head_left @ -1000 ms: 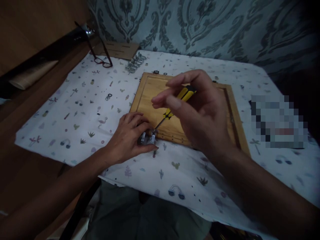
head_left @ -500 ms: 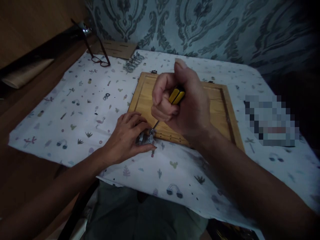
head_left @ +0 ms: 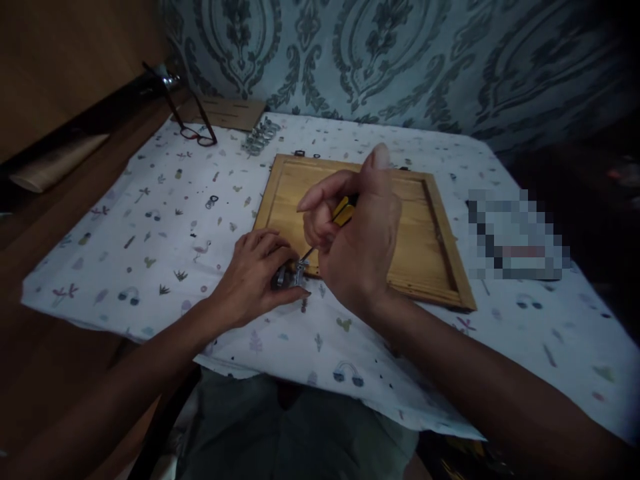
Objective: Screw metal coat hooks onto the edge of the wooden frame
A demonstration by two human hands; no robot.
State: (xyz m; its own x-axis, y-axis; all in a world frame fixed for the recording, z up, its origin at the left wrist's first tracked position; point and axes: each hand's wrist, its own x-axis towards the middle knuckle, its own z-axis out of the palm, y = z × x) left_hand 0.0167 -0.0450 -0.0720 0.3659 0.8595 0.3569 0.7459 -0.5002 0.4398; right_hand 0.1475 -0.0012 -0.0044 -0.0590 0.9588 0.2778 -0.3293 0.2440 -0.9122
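Right hand [head_left: 367, 240] grips a yellow-and-black screwdriver [head_left: 344, 211], shaft slanting down to a metal fitting [head_left: 300, 272] at the wooden panel's [head_left: 415, 227] near edge; left hand [head_left: 255, 273] holds the fitting between thumb and fingers. Panel lies flat on the cloth-covered worktop [head_left: 115, 260], glasses [head_left: 207, 141], cardboard [head_left: 240, 115] and clustered metal parts [head_left: 260, 137] far left, pixelated item [head_left: 520, 233] right of panel.

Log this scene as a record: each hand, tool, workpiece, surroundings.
Left hand: fingers and thumb around a metal fitting
Right hand: gripping the screwdriver
Tool: screwdriver, yellow-and-black handle, shaft angled down toward the fitting
Workpiece: wooden panel, fitting at its near edge
Back left: eyeglasses, cardboard, loose metal pieces
Surface: printed white cloth
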